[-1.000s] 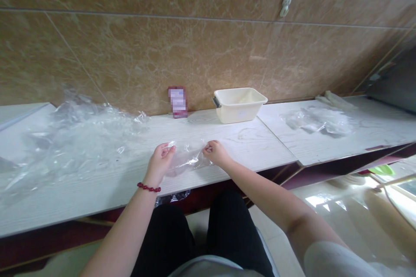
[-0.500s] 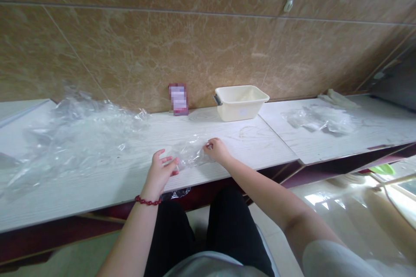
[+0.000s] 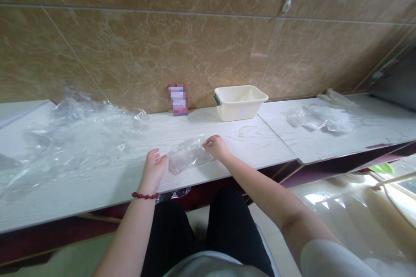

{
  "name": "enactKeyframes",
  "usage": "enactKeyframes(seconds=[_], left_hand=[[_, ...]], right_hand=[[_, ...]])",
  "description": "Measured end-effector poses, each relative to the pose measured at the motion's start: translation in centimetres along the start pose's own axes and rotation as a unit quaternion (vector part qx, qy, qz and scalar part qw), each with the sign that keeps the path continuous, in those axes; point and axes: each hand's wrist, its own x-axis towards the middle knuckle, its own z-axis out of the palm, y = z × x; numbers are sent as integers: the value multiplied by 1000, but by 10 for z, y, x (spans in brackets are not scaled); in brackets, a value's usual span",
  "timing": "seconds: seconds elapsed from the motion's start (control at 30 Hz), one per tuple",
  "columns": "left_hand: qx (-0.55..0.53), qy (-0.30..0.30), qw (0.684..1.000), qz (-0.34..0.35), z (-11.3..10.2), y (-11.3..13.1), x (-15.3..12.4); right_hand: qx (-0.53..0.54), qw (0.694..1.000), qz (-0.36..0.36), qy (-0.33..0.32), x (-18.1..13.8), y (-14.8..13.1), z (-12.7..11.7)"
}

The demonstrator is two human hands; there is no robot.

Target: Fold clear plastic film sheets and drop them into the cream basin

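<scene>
A clear plastic bag point(image 3: 186, 156) lies on the white wood-grain counter in front of me, stretched out fairly flat. Its right end is pinched between the thumb and fingers of my right hand point(image 3: 218, 148). My left hand point(image 3: 153, 171), with a red bead bracelet point(image 3: 144, 195) at the wrist, is at the bag's left edge. The thumb there stands apart from the partly bent fingers and is close to the plastic; whether it touches is unclear.
A large heap of clear plastic bags point(image 3: 87, 134) covers the counter's left side. A cream bin point(image 3: 240, 110) and a small red-and-white packet point(image 3: 178, 100) stand by the wall. More clear plastic point(image 3: 321, 119) lies to the right. The counter's front edge is just above my legs.
My left hand has shifted left and its fingers have drawn in. The bag now lies flatter and reaches further left, while my right hand keeps its pinch almost in place.
</scene>
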Motion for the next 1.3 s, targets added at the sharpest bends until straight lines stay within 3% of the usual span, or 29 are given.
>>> enactKeyframes(seconds=[0.13,0.23,0.37,0.53,0.7,0.83,0.97,1.07,1.17,1.23,1.3], left_hand=[[-172,-3,983,-61,8,12,-1],[-215,-13,974,-71,17,19,1],[-192,-26,979,-67,29,19,12],[-110,-41,993,-14,40,14,25],[-75,-104,991,25,44,9,30],[-46,-132,990,33,44,3,35],[46,-125,985,106,41,-1,44],[127,-121,969,173,37,2,47],[204,-108,933,275,33,10,44],[265,-149,893,333,32,14,40],[304,-213,864,341,33,16,36]], right_hand=[[13,1000,17,-1,3,1,-1],[22,999,23,-5,4,-1,-2],[31,999,34,-2,6,-4,0],[56,997,49,-1,11,2,9],[89,995,38,-19,14,8,13],[47,998,24,-41,14,6,10],[-2,998,21,-51,17,6,9],[-26,998,7,-53,19,7,9],[-32,998,-1,-57,21,7,9],[-34,998,-9,-57,21,8,10],[-36,998,-14,-54,21,9,10]])
